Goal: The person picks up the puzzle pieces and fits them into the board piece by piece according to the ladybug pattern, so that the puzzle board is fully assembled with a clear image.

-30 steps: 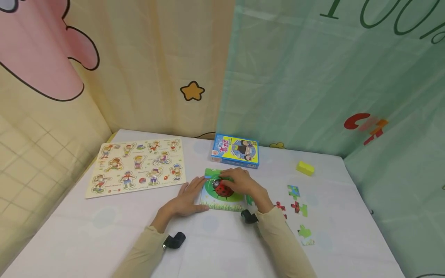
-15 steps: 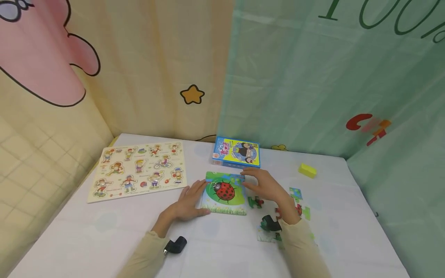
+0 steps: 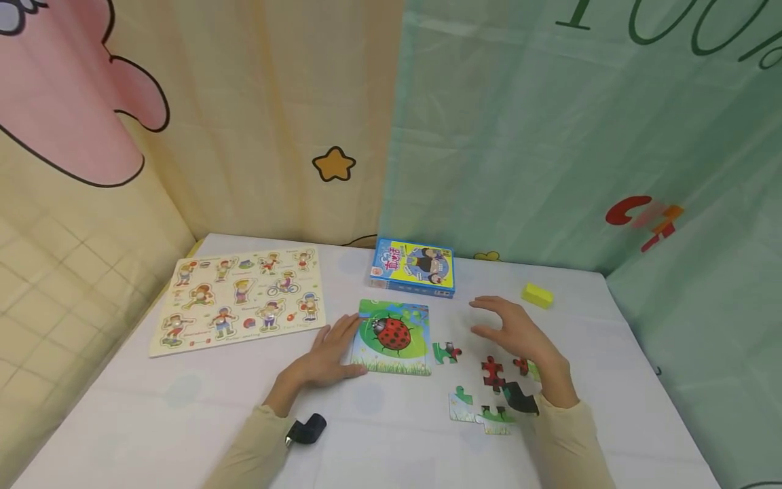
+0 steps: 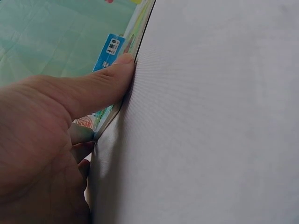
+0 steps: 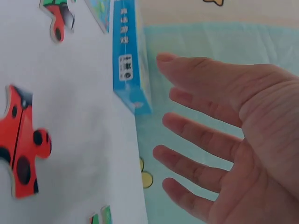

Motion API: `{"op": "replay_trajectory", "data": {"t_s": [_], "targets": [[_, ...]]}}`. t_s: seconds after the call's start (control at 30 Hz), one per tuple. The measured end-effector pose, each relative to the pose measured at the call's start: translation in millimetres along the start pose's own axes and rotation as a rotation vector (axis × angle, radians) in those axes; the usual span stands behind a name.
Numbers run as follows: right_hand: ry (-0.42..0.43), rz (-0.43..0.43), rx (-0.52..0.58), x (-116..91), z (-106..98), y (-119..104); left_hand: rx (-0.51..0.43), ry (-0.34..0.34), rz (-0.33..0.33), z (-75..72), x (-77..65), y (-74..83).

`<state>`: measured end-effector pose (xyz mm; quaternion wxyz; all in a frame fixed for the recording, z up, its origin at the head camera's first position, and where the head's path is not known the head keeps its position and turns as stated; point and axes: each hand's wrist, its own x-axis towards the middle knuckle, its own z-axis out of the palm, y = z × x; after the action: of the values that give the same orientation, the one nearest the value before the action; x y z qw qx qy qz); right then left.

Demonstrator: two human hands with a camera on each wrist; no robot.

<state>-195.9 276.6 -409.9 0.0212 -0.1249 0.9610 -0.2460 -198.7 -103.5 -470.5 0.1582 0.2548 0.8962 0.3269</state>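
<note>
A square ladybug puzzle board (image 3: 394, 336) lies flat on the white table in the head view. My left hand (image 3: 328, 354) rests at its left side, fingers extended, the thumb against the board's edge in the left wrist view. To the right of the board, my right hand (image 3: 519, 331) hovers with fingers apart and nothing between them. Loose jigsaw pieces lie below and left of it: a red spotted piece (image 3: 491, 372), a green-and-red piece (image 3: 444, 353), and grassy pieces (image 3: 496, 421). Another red piece (image 3: 521, 366) is partly hidden by the right wrist.
Behind the board lies a blue and yellow box (image 3: 412, 267). A wooden peg puzzle (image 3: 241, 299) with sports figures occupies the table's left side. Towards the back right sits a yellow block (image 3: 537, 295). Printed curtains (image 3: 519, 136) hang behind the table.
My right hand has lifted off the ladybug board and moved right, above the loose pieces. The left hand has stayed at the board's left edge.
</note>
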Motion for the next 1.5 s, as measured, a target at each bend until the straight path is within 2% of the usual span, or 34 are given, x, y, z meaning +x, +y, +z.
{"op": "replay_trajectory", "data": {"t_s": [0.37, 0.7, 0.9, 1.5], "targets": [[-0.038, 0.104, 0.065, -13, -8, 44, 0.008, -0.01, -0.001, 0.3, 1.2, 1.2], [-0.114, 0.267, 0.118, -29, -11, 76, 0.007, -0.02, 0.001, -1.5, 0.6, 1.1], [-0.124, 0.252, 0.123, -33, -13, 85, 0.007, -0.017, 0.0, -1.3, 0.7, 0.6], [-0.067, 0.2, 0.088, -30, -7, 82, -0.004, -0.009, 0.008, -0.5, -1.3, -1.6]]}}
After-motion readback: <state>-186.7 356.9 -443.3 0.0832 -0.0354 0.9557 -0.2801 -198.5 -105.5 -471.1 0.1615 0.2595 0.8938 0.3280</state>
